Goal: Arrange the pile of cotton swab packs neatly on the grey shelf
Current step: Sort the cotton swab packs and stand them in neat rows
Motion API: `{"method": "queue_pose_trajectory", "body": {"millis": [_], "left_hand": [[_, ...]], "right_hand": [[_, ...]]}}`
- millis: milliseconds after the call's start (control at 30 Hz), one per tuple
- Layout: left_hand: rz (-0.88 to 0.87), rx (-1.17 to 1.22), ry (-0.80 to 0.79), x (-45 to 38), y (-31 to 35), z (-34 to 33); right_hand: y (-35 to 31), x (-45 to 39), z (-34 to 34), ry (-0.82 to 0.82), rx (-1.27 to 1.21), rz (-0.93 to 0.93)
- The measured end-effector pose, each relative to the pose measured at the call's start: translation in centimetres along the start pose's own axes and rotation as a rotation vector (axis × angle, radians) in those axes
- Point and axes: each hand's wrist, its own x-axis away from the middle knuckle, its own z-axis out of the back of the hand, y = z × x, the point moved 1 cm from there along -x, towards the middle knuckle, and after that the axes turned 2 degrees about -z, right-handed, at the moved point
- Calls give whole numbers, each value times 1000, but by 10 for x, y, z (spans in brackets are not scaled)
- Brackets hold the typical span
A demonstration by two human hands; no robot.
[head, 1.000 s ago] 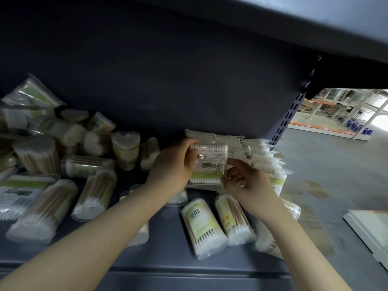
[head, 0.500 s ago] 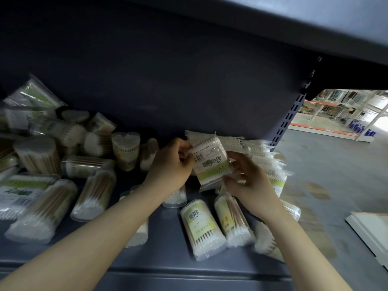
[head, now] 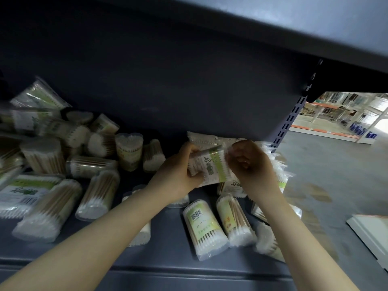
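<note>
Cotton swab pack (head: pixel 210 166): I see a flat bag of swabs with a green band, held up between both hands, tilted, above the grey shelf (head: pixel 168 255) near its right end.
Left hand (head: pixel 178 175): I see it grasping the left side of the bag, thumb on the front and fingers curled behind.
Right hand (head: pixel 252 166): I see its fingers bent and pinching the right edge of the same bag.
Stack behind (head: pixel 210 137): more flat bags lie in a row at the back of the shelf, just behind the hands. The held bag is in front of them, and I cannot tell if it touches them.
Pile on the left (head: pixel 63 164): lots of clear tubs and bags of swabs lie jumbled, some on their sides, some leaning on each other.
Tub with barcode (head: pixel 204 227): it lies on its side near the front of the shelf, below the hands, white tips pointing to the front edge.
Tub beside it (head: pixel 235 221): it lies just to the right of the barcode tub, touching it or nearly so.
Heart tub (head: pixel 129 150): it stands upright in the middle, between the pile and my left hand.
Floor (head: pixel 325 175): grey floor shows past the right end of the shelf.
</note>
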Motion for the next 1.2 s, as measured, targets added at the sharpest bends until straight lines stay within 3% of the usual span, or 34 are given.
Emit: {"method": "queue_pose_trajectory", "body": {"millis": [167,400,600,933,1200], "left_hand": [[-6,-89,68,0,-1,1],[51,-11,131,3,1,4],[105,-115,100,10,1,-1],[91,-269,9,21,-1,-5],[104,-325,40,23,1,-2]], "right_hand": [[3,1,-1,-38,54,9],[11,8,0,-126,75,-81],[8,10,2,-28,11,-58],[3,4,0,-50,104,-25],[3,2,-1,-74,149,-12]]}}
